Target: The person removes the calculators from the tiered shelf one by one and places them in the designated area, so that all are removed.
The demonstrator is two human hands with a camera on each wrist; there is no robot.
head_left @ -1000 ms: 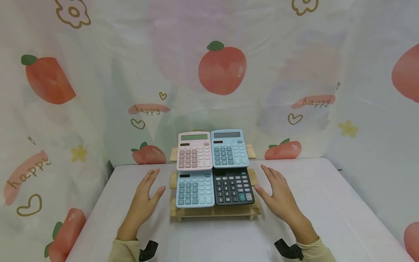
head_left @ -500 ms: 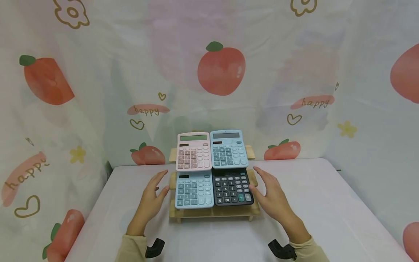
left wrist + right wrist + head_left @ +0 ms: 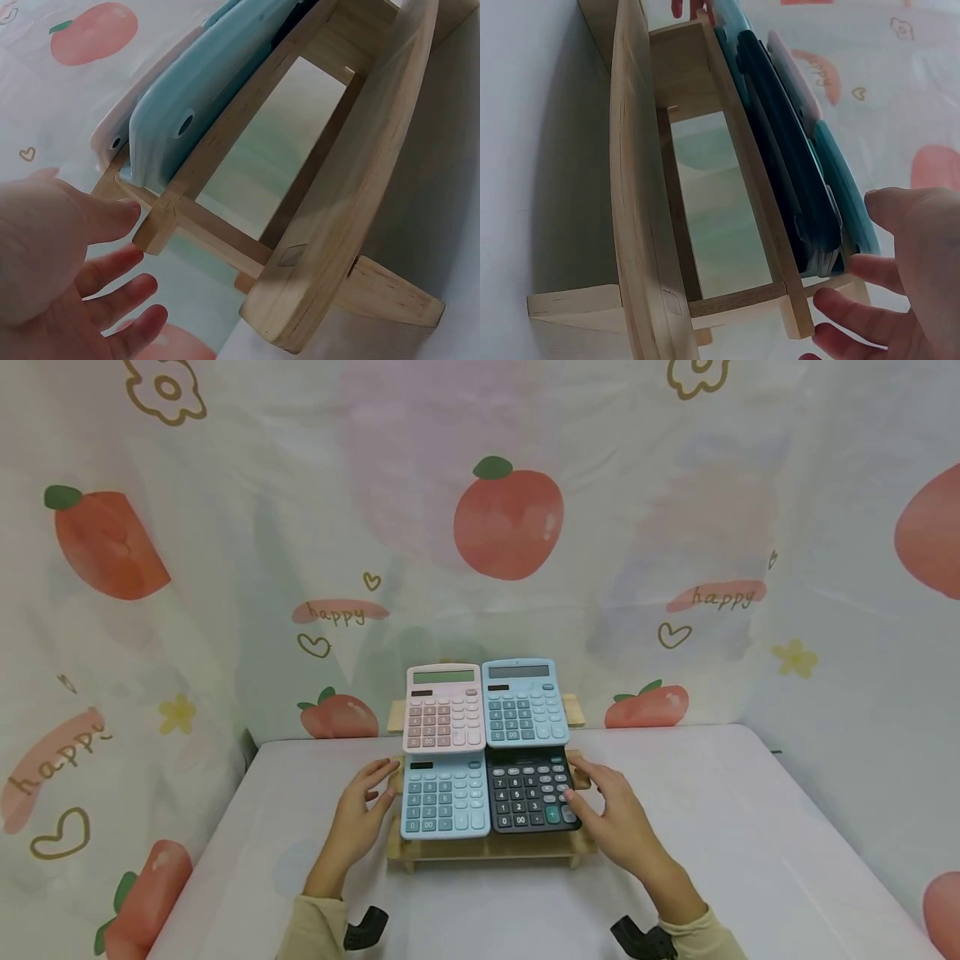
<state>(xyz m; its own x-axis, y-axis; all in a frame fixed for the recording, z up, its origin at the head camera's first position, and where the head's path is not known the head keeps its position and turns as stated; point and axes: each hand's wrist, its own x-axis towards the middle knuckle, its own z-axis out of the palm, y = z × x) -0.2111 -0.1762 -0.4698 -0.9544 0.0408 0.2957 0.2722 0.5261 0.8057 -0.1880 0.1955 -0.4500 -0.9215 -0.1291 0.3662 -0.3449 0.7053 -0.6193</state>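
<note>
A wooden rack (image 3: 491, 850) bears a pink calculator (image 3: 465, 702) and a light blue calculator (image 3: 528, 706) at the back. Another light blue calculator (image 3: 447, 802) leans at front left, beside a black calculator (image 3: 529, 793) at front right. My left hand (image 3: 356, 818) is at the rack's left end, its fingers loosely bent and thumb right at a slat end (image 3: 159, 223). At the opposite end, my right hand (image 3: 624, 827) has its fingertips close to the black calculator's right edge. Neither hand's fingers curl round anything.
A white-covered table (image 3: 480, 910) carries the rack. Behind and at both sides hangs a pale cloth (image 3: 600, 460) printed with fruit, hearts and "happy". Black straps or mounts (image 3: 366, 928) show at the wrists.
Both hands have moved inward, the left to the right and the right to the left, from beside the rack to its two ends. The calculators and rack stay put.
</note>
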